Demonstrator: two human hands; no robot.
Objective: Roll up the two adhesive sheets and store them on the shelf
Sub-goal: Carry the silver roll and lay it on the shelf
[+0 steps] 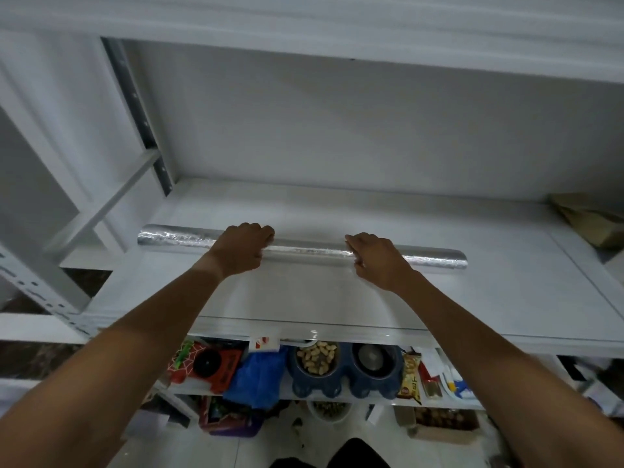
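Both hands (244, 249) grip the foil roll (175, 238); brown bag (589, 222) sits far right.

The roll (175, 238) was shiny silver with a crinkled foil texture. The shelf (489, 298) and its frame (44, 288) were white. At six o'clock below, a bag (256, 380) was bright blue, a double bowl (347, 383) dark blue, and a box (206, 364) red with black webbing.

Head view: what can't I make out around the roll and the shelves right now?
- Silver roll: parts covered by left hand and right hand.
- Second sheet: not distinguishable.
- Brown bag: cut by right edge.
- Lower shelf: back hidden by upper shelf.
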